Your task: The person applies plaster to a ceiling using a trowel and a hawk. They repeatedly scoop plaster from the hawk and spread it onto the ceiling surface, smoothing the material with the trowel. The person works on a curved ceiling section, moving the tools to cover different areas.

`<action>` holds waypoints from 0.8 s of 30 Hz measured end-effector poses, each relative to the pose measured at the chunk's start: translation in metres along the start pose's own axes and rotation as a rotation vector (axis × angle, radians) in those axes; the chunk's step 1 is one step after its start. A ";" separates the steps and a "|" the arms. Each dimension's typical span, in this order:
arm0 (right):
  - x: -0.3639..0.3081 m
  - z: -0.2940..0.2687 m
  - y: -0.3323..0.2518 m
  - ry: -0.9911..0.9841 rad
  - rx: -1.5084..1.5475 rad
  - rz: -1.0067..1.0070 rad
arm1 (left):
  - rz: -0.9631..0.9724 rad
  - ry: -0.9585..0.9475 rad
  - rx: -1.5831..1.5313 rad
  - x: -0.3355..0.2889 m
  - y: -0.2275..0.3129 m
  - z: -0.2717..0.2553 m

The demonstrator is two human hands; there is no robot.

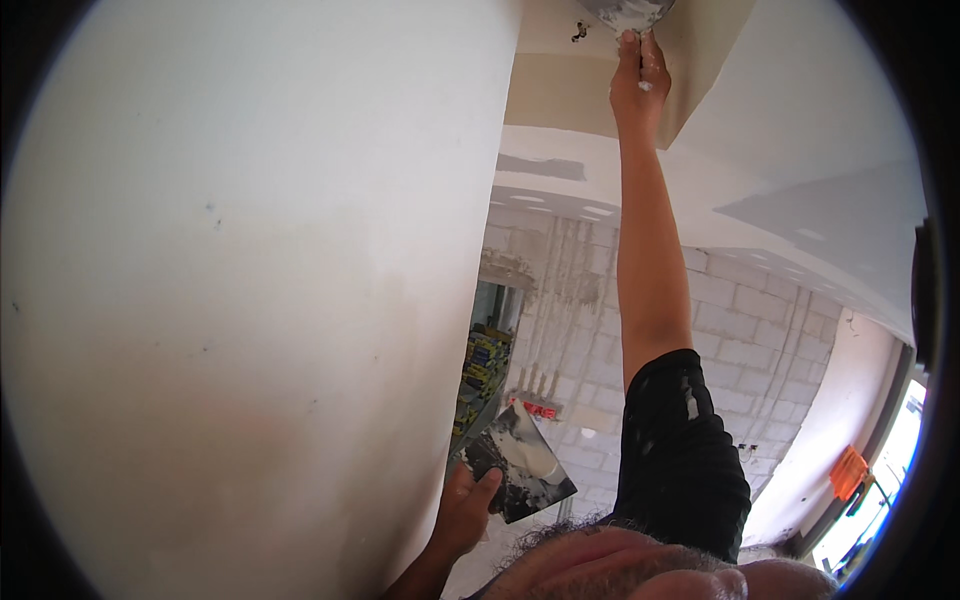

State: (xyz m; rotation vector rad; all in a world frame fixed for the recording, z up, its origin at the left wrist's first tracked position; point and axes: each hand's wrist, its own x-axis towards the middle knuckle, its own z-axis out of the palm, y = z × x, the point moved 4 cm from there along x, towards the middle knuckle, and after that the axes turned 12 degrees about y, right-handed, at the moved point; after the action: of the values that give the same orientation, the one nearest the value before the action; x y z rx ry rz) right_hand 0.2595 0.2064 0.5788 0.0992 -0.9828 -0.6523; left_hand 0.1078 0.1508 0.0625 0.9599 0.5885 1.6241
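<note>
My right hand [642,80] is stretched high overhead on a straight arm, closed around a putty knife [632,12]. White filler covers the knife's blade, which is partly cut off by the top rim, and there are smears of it on my fingers. The blade is up by the beige ceiling recess; I cannot tell whether it touches. Low down, close to the white wall [240,300], my left hand [468,508] grips a wide filling knife [525,465]. Its dark rectangular blade is tilted and carries a patch of white filler. The handle is hidden in my palm.
The white wall fills the left side. A small dark hole with wires [580,31] marks the ceiling recess. Beyond stand a bare block wall [745,300] and a doorway with stacked yellow and dark items [482,365]. An orange cloth [848,472] hangs near the bright opening at right.
</note>
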 end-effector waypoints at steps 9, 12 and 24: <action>0.041 0.017 0.009 0.038 -0.118 -0.099 | -0.016 -0.011 0.037 -0.002 0.005 0.001; 0.043 0.019 0.011 0.082 -0.114 -0.179 | 0.000 -0.005 0.008 -0.002 0.004 0.002; 0.047 0.021 0.017 0.049 -0.039 -0.148 | 0.010 -0.004 0.134 -0.001 0.006 -0.002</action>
State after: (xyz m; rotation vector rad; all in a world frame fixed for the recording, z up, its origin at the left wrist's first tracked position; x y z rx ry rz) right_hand 0.2682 0.1984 0.6319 0.1533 -0.9212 -0.8009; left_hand 0.1024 0.1486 0.0662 1.0655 0.6979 1.6069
